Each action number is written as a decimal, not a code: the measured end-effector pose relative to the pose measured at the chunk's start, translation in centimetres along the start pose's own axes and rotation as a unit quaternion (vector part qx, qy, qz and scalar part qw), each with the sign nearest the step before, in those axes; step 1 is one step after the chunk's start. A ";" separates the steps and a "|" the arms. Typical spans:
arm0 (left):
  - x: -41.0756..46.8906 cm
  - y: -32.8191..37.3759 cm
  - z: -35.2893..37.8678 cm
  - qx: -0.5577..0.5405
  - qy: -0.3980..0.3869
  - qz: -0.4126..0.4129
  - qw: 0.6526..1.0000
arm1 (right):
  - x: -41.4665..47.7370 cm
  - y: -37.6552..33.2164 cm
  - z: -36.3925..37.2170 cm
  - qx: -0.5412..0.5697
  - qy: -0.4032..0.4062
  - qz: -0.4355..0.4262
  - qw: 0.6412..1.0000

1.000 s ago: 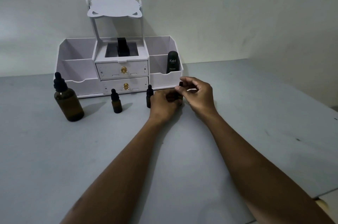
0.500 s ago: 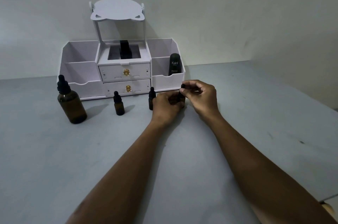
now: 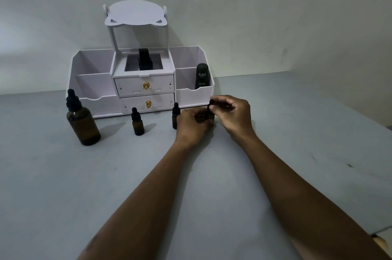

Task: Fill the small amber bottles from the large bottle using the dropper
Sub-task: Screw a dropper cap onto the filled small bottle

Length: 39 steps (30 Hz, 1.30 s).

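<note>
My left hand (image 3: pixel 191 126) grips the small bottle (image 3: pixel 210 118) mid-frame, right hand (image 3: pixel 232 114) pinches its dropper cap (image 3: pixel 211 103), fingers curled; large bottle (image 3: pixel 83 126) stands capped at left of frame, on the table (image 3: pixel 63 185)

Observed plain pale wall (image 3: pixel 244 5) across upper half of frame, faintly mottled. Noted second wall (image 3: pixel 360 64) at right edge, meeting first in a corner. Recorded grey table (image 3: pixel 53 196) filling lower half, small dark scuffs at right. Found white drawer organizer (image 3: pixel 93 83) centre left, near back wall. Dim lighting; brighter at left.
</note>
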<state>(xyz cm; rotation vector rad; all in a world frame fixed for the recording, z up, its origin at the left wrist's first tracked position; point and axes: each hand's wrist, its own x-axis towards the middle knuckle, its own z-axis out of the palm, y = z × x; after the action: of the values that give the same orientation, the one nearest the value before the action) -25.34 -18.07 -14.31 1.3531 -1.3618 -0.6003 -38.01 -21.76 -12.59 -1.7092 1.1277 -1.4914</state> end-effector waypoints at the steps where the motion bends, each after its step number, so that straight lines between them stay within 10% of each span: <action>1: 0.0 0.0 0.0 0.004 0.000 0.001 1.000 | 0.0 0.0 0.0 -0.010 0.000 -0.002 1.000; 39: 0.0 0.3 -0.2 -0.015 -0.001 -0.024 1.000 | 0.4 -0.1 -0.3 -0.025 0.005 0.012 1.000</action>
<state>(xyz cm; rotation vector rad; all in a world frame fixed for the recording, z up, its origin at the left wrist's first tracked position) -25.26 -17.97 -13.96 1.3643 -1.3203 -0.6505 -38.23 -22.00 -12.24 -1.7182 1.1964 -1.4694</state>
